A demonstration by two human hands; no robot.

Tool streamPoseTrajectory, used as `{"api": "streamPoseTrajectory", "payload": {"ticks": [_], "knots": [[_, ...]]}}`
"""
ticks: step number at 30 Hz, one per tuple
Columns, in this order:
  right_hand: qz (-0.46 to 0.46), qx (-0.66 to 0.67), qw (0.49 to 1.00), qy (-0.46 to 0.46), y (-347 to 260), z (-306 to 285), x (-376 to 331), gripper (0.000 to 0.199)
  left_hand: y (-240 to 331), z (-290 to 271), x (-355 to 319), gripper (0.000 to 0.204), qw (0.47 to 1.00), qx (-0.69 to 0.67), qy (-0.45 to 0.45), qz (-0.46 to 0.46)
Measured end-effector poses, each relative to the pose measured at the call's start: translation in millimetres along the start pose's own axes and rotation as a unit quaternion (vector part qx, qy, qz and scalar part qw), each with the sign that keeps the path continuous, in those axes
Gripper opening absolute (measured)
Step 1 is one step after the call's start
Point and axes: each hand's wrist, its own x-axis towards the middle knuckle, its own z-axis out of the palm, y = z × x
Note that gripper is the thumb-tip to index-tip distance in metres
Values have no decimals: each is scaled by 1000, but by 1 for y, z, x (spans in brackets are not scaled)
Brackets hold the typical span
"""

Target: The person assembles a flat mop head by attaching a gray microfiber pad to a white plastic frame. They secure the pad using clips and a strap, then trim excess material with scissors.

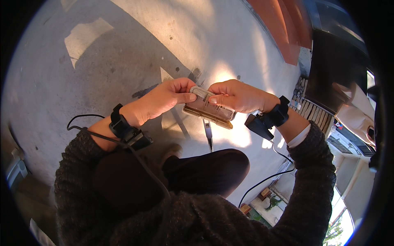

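Observation:
My left hand (pixel 162 100) pinches the left upper corner of a small flat rectangular case (pixel 203 106), its thumb lying on the top edge. The case looks like see-through plastic with a brownish rim along its near side, and it tilts down to the right. On its upper right edge, my right hand (pixel 244 97) grips with thumb and bent fingers. Whether anything lies inside the case, I cannot make out. Just beneath it a shiny metal rod (pixel 208 133) shows, partly covered by the case; what it belongs to is hidden.
Black bands with small devices sit on both wrists, each trailing a black cable (pixel 141 160). My bent knee (pixel 221 170) is below the case. Sunlit concrete floor (pixel 135 53) spreads around. An orange-red panel (pixel 283 28) and a dark panel (pixel 336 69) stand at the far right, near stacked slats (pixel 314 110).

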Motion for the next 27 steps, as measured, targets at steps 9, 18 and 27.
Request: {"api": "streamPoseTrajectory", "payload": {"ticks": [9, 18, 27], "knots": [[-19, 106, 993, 52, 30, 31, -5, 33, -1, 9, -1, 12, 998, 33, 39, -27], [-8, 173, 981, 86, 25, 35, -7, 28, 0, 18, 1, 14, 996, 6, 72, -46], [-193, -389, 828, 355, -21, 44, -10, 18, -8, 19, 11, 11, 993, 61, 104, 4]]}}
